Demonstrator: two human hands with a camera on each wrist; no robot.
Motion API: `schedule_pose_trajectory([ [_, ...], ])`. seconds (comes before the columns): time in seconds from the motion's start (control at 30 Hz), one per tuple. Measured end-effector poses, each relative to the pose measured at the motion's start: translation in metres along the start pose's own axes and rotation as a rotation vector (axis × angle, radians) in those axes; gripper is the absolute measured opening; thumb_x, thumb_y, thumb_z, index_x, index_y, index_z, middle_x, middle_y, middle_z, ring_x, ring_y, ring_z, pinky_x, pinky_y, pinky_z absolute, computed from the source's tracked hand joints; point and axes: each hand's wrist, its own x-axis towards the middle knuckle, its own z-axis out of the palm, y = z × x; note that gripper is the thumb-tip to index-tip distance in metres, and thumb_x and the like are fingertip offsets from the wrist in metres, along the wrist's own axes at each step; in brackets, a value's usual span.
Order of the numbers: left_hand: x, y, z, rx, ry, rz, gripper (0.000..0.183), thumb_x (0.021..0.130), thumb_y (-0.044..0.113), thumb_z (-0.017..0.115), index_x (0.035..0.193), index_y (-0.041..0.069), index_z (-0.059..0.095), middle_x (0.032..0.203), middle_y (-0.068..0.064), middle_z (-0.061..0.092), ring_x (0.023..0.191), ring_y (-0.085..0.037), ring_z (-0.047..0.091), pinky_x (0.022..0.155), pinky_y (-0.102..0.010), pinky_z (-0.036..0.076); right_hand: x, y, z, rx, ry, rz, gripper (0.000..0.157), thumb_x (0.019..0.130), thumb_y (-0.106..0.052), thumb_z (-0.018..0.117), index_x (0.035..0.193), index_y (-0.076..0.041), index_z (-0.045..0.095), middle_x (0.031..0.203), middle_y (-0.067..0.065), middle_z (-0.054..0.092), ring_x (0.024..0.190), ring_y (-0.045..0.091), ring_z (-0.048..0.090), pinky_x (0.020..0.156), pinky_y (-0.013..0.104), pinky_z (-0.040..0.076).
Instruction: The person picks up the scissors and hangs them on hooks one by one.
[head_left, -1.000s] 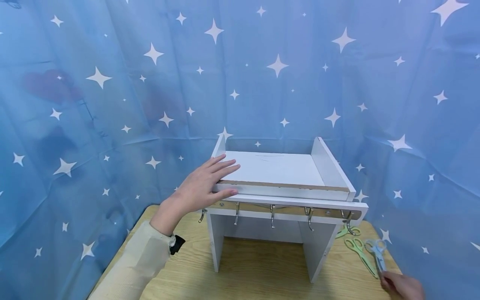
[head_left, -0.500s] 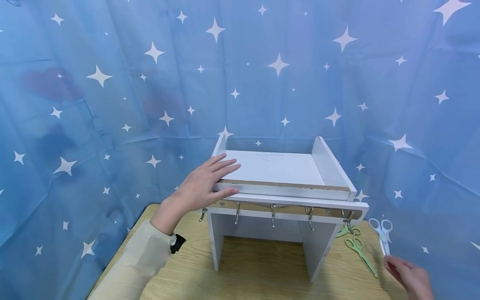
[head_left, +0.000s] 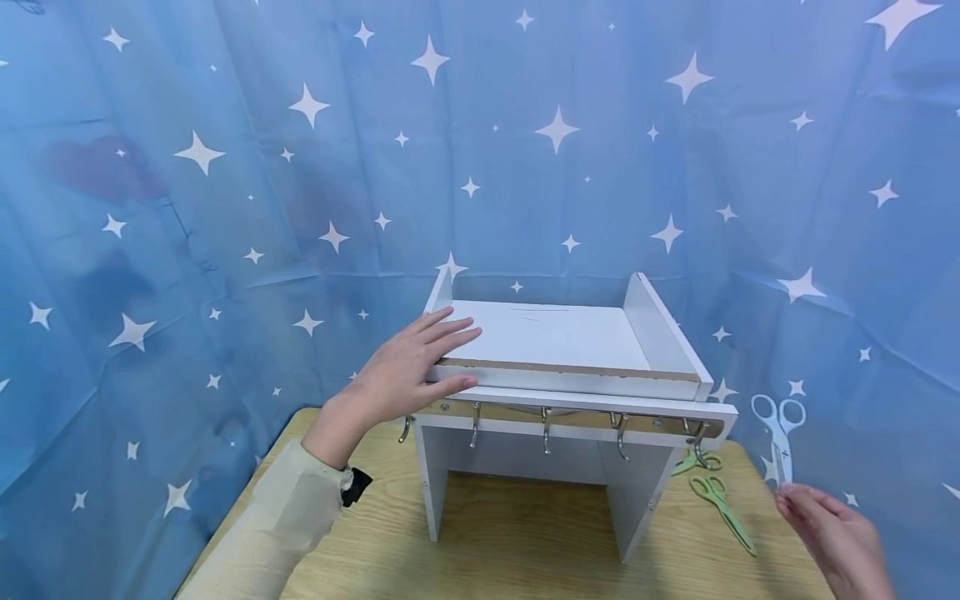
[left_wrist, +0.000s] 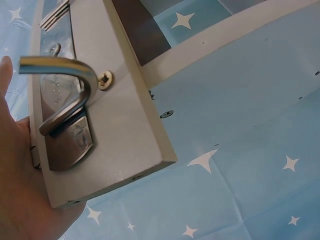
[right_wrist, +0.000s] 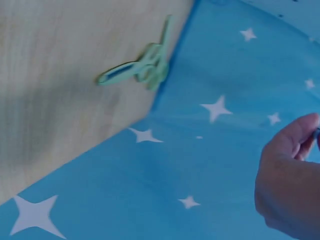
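Note:
A pair of light-blue scissors (head_left: 782, 442) is held up at the right, handle loops at the top. My right hand (head_left: 838, 533) pinches it near the blade end; in the right wrist view that hand (right_wrist: 292, 175) sits at the edge, with the scissors mostly cut off. A white shelf rack (head_left: 570, 382) with several metal hooks (head_left: 545, 432) along its front stands on the table. My left hand (head_left: 397, 367) rests on the rack's front left corner with its fingers extended. The left wrist view shows one hook (left_wrist: 82, 80) close up.
Green scissors (head_left: 723, 512) lie on the wooden table (head_left: 360, 533) right of the rack. Another green pair (head_left: 705, 461) lies farther back, partly hidden behind the rack's end. A blue star-patterned curtain (head_left: 300, 200) surrounds the table at the back and sides.
My right hand has lifted the light-blue scissors off the table beside the green pair, moving them up and to the right. The left hand has stayed on the rack.

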Motion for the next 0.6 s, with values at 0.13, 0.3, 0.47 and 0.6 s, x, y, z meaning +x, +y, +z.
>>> schedule_pose_trajectory([
  [0.13, 0.0, 0.0, 0.001, 0.0, -0.003, -0.002, 0.065, 0.096, 0.053, 0.057, 0.154, 0.026, 0.041, 0.16, 0.002, 0.04, 0.155, -0.022, 0.022, 0.125, -0.049, 0.027, -0.011, -0.006, 0.004, 0.061, -0.051, -0.032, 0.021, 0.095, -0.014, 0.068, 0.077, -0.021, 0.077, 0.079, -0.006, 0.072, 0.075, 0.005, 0.072, 0.076, 0.018, 0.061],
  [0.3, 0.0, 0.0, 0.002, -0.001, -0.005, -0.004, 0.065, 0.096, 0.053, 0.057, 0.154, 0.026, 0.041, 0.16, 0.002, 0.039, 0.155, -0.022, 0.022, 0.125, -0.05, 0.027, -0.022, -0.012, 0.008, 0.108, -0.097, -0.047, 0.02, 0.096, -0.013, 0.066, 0.08, -0.02, 0.076, 0.081, -0.006, 0.074, 0.077, 0.007, 0.073, 0.077, 0.019, 0.061],
  [0.47, 0.0, -0.001, 0.002, 0.005, -0.005, -0.003, 0.066, 0.096, 0.053, 0.057, 0.154, 0.026, 0.04, 0.16, 0.001, 0.039, 0.155, -0.022, 0.022, 0.125, -0.049, 0.026, -0.032, -0.011, 0.008, 0.245, -0.269, -0.093, 0.027, 0.102, -0.005, 0.054, 0.09, -0.013, 0.077, 0.088, 0.0, 0.076, 0.083, 0.012, 0.075, 0.08, 0.021, 0.061],
  [0.6, 0.0, -0.001, 0.002, 0.007, -0.005, 0.0, 0.066, 0.096, 0.053, 0.058, 0.154, 0.026, 0.04, 0.161, 0.001, 0.038, 0.155, -0.022, 0.022, 0.126, -0.049, 0.026, -0.039, -0.007, 0.009, 0.349, -0.415, -0.153, 0.033, 0.104, 0.001, 0.044, 0.097, -0.007, 0.075, 0.093, 0.006, 0.076, 0.087, 0.017, 0.075, 0.083, 0.023, 0.061],
])
